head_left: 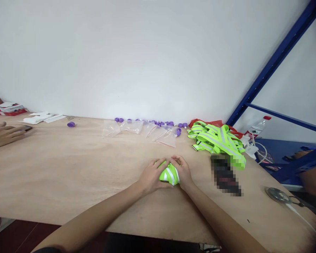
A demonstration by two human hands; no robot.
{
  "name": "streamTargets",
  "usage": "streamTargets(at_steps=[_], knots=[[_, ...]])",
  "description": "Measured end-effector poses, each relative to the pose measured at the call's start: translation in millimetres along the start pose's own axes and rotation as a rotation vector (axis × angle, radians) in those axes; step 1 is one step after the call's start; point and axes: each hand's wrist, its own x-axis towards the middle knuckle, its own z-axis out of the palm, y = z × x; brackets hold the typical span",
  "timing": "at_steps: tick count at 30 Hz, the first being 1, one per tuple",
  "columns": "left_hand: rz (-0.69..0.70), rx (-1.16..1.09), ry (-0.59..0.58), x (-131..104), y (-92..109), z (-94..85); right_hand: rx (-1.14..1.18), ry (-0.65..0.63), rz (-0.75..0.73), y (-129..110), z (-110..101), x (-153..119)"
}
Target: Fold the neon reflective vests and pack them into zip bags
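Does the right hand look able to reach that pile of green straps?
Probably yes: only tabletop seems to lie between the right hand and the strap pile, though that hand is holding a green bundle.

Bright, diffuse light spreads over the white wall (147, 63) beyond the fingers (179, 160). The table (81, 168) dims softly nearer than them, between the forearms (107, 211). Clear bags (131, 126) past them glint. Right of them, a dark item (225, 175) is pixelated (coarse squares); the far right edge blurs and stretches.
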Motion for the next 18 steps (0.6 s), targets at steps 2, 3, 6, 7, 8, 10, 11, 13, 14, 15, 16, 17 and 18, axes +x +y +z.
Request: streamTargets(at_steps=[2, 3, 6, 7, 8, 10, 11, 13, 14, 15, 16, 17, 18], knots=[[0.000, -0.034, 0.011, 1.3, 1.9, -1.7, 0.102, -0.016, 0.077, -3.2, 1.9, 0.0], [0.003, -0.041, 0.019, 1.8, 2.8, -2.0, 0.145, -0.032, 0.116, -5.4, 2.5, 0.0], [0.009, 0.000, 0.045, 2.5, 4.1, 0.4, 0.231, -0.094, 0.222, -13.4, 2.2, 0.4], [0.009, 0.022, 0.048, 2.5, 3.9, 2.1, 0.253, -0.127, 0.262, -15.8, 1.2, 0.7], [0.009, 0.042, 0.049, 2.6, 3.6, 3.8, 0.274, -0.167, 0.302, -17.6, 0.0, 1.1], [0.010, 0.064, 0.046, 2.7, 2.9, 6.7, 0.311, -0.251, 0.370, -19.0, -3.2, 1.4], [0.009, 0.071, 0.042, 3.0, 2.6, 7.4, 0.326, -0.281, 0.383, -18.6, -4.7, 1.2], [-0.003, 0.093, 0.039, 4.0, 2.7, 7.4, 0.339, -0.294, 0.349, -16.4, -6.7, -0.2], [-0.016, 0.103, 0.042, 4.8, 2.9, 6.7, 0.340, -0.288, 0.319, -15.4, -6.9, -1.5], [-0.031, 0.111, 0.047, 5.6, 3.1, 5.9, 0.340, -0.284, 0.289, -14.8, -6.7, -2.9], [-0.044, 0.115, 0.053, 6.4, 3.2, 4.9, 0.339, -0.290, 0.266, -14.8, -6.1, -4.5], [-0.050, 0.117, 0.059, 7.0, 3.2, 4.0, 0.337, -0.309, 0.253, -15.6, -5.2, -6.2], [-0.046, 0.118, 0.069, 7.4, 3.0, 3.1, 0.334, -0.338, 0.248, -17.0, -4.3, -7.7]])
